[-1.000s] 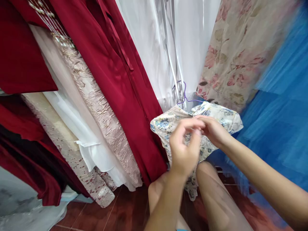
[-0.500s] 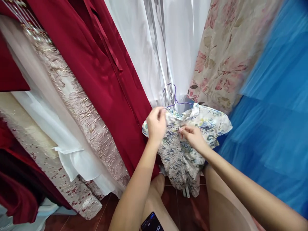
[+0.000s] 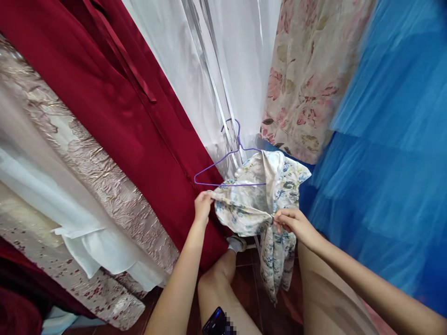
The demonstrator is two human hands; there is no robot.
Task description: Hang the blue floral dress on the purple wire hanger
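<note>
The left hand (image 3: 203,207) pinches an edge of the shirt (image 3: 237,217); the right hand (image 3: 289,221) pinches its front. The shirt's far shoulder sits on the hanger (image 3: 240,147), whose left end is bare. White cloth (image 3: 246,70) hangs behind.

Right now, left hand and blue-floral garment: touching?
Touching. The head view shows the fingertips of the left hand pinching the edge of the blue-floral garment, no gap between.

no readable text, phone screen (image 3: 215,322) pixelated
</note>
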